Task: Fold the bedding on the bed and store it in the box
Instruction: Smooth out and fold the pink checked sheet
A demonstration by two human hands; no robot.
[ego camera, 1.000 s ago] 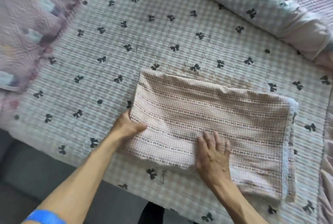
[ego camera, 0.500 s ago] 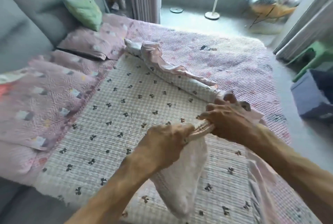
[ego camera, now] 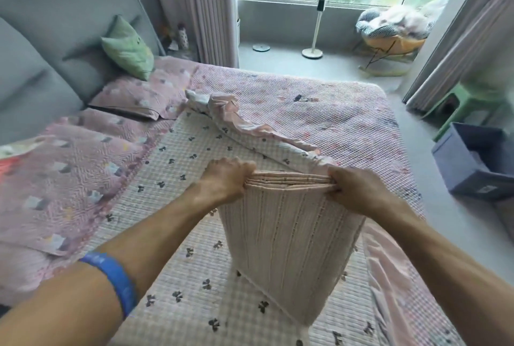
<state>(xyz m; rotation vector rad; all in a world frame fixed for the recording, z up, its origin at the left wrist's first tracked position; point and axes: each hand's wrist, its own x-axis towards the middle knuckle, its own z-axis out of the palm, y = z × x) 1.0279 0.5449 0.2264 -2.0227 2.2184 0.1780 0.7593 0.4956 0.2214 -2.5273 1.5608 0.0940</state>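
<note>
A folded pink checked sheet (ego camera: 289, 248) hangs in the air above the bed (ego camera: 319, 115). My left hand (ego camera: 226, 180) grips the left end of its top fold and my right hand (ego camera: 354, 188) grips the right end. The folded layers are bunched between my fingers and the rest drops down toward the white bow-print quilt (ego camera: 172, 234). A blue-grey fabric box (ego camera: 472, 162) stands open on the floor to the right of the bed.
A rolled quilt edge (ego camera: 250, 128) lies diagonally across the bed. Pink pillows (ego camera: 139, 95) and a green cushion (ego camera: 129, 49) sit at the grey headboard on the left. A standing fan (ego camera: 317, 12), a rocking chair (ego camera: 395, 31) and a green stool (ego camera: 472, 101) stand on the floor.
The folded sheet lay flat on the quilt under both hands; now both hands have lifted it by one edge, and it hangs down. My view has risen from the bed to the room.
</note>
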